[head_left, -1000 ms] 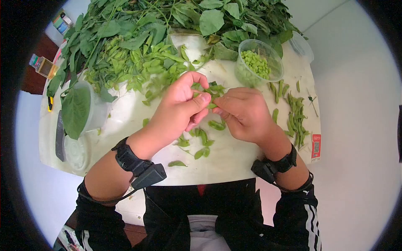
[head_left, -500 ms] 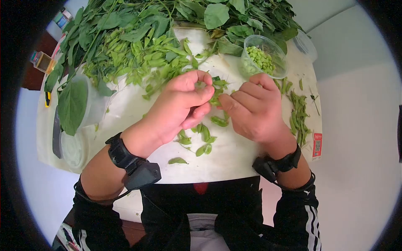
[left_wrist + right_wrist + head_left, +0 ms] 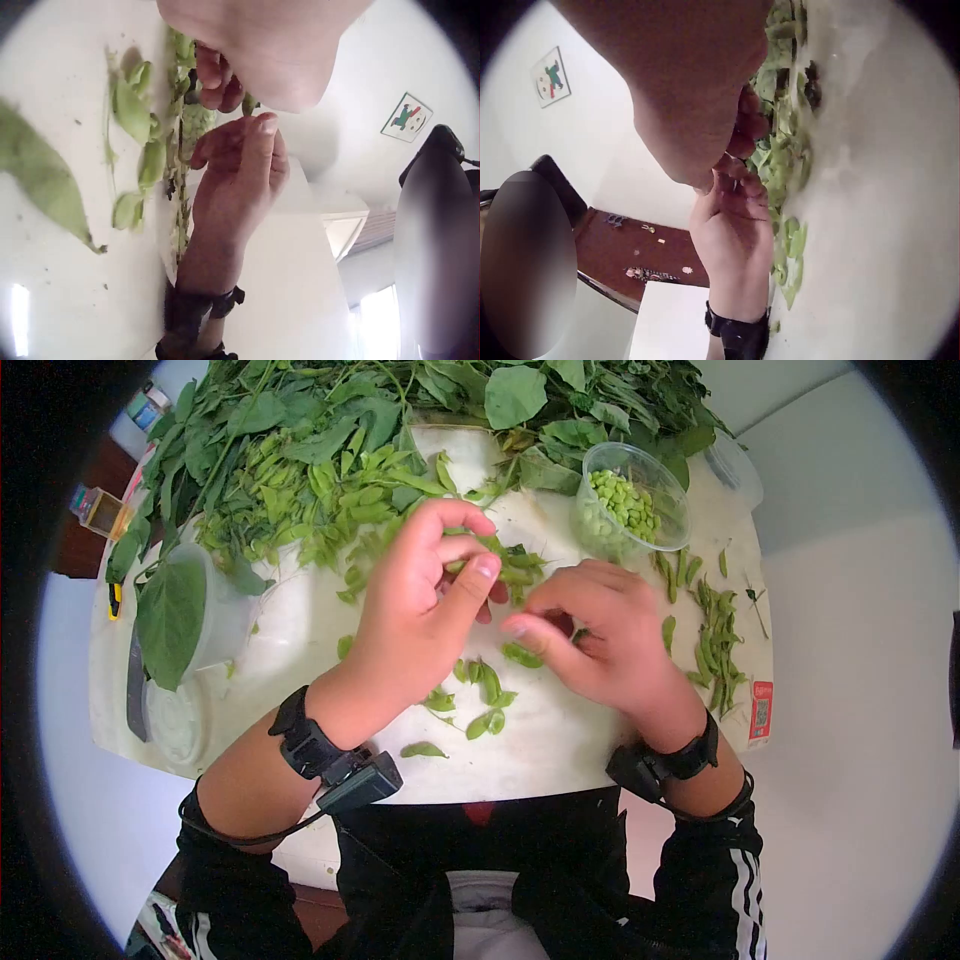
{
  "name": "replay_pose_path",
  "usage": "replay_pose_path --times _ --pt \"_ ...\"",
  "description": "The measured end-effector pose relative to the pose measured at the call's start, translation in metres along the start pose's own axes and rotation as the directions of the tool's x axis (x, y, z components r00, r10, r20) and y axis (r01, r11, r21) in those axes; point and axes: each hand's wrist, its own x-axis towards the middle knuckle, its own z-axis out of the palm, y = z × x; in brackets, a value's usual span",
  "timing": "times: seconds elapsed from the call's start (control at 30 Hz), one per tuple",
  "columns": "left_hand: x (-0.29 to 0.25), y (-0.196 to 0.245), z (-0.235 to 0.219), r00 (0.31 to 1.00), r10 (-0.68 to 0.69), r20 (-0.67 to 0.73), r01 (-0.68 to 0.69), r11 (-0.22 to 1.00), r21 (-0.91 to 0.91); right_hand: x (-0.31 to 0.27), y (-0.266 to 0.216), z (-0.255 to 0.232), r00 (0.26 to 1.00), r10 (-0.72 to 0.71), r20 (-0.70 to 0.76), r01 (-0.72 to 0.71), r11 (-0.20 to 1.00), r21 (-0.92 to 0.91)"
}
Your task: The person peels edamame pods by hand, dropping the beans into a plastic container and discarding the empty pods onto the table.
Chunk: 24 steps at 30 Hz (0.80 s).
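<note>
My left hand (image 3: 420, 590) is raised above the table, a green soybean pod (image 3: 250, 103) held at its fingers. In the head view only a bit of that pod shows between thumb and fingers. Just right of it is my right hand (image 3: 600, 625), fingers bent and thumb stretched toward the left hand; I cannot tell whether it holds anything. In the left wrist view the right thumb tip is right by the pod's lower end. Several loose pods (image 3: 488, 685) lie on the table below the hands. Shelled green beans (image 3: 622, 505) fill part of a clear round tub (image 3: 655, 546).
Leafy bean plants (image 3: 300, 415) cover the table's far side, with a heap of pods (image 3: 330, 500) before them. More pods (image 3: 715, 640) lie at the right. A clear container (image 3: 225, 615), partly behind a big leaf (image 3: 170, 620), a lid (image 3: 175, 720) and a bottle (image 3: 100, 510) are at the left.
The right hand has drawn slightly away from the left, and its thumb has come apart from the fingers. The left hand has turned more upright. The loose pods have stayed put.
</note>
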Motion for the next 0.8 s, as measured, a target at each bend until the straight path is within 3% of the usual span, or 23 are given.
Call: replay_pose_path --times 0.03,0.17,0.27,0.33,0.5,0.57,0.67,0.73,0.8 --pt "-0.001 0.001 0.0 0.999 -0.003 0.038 0.001 0.998 0.063 0.001 -0.002 0.005 0.996 0.074 0.044 -0.076 0.996 0.052" --pt "-0.004 -0.004 0.001 0.991 0.022 0.135 -0.025 1.0 0.016 0.0 -0.003 0.006 0.951 0.273 0.143 -0.293 0.945 0.147" --pt "-0.003 -0.004 -0.001 0.988 0.052 0.145 -0.051 0.999 -0.011 -0.002 -0.001 0.009 0.94 0.313 0.136 -0.339 0.9 0.275" --pt "-0.002 -0.005 -0.004 0.971 0.124 0.206 -0.134 0.99 0.033 -0.002 0.001 0.01 0.942 0.303 0.143 -0.332 0.902 0.277" --pt "-0.001 -0.003 -0.007 0.951 0.136 0.276 -0.166 0.982 0.087 -0.004 0.004 0.008 0.928 0.296 0.224 -0.36 0.868 0.343" --pt "-0.001 -0.004 -0.007 0.946 0.142 0.29 -0.181 0.977 0.112 -0.007 0.009 0.011 0.933 0.271 0.237 -0.356 0.8 0.483" --pt "0.0 -0.005 -0.006 0.939 0.22 0.264 -0.269 0.949 0.166 -0.007 0.013 0.01 0.912 0.304 0.277 -0.409 0.742 0.531" --pt "-0.002 0.003 -0.009 0.931 0.091 0.355 -0.191 0.947 0.259 -0.007 0.014 0.01 0.914 0.298 0.275 -0.403 0.75 0.525" --pt "-0.005 0.006 -0.008 0.945 0.052 0.322 -0.134 0.962 0.239 -0.007 0.013 0.009 0.915 0.293 0.277 -0.399 0.755 0.52"
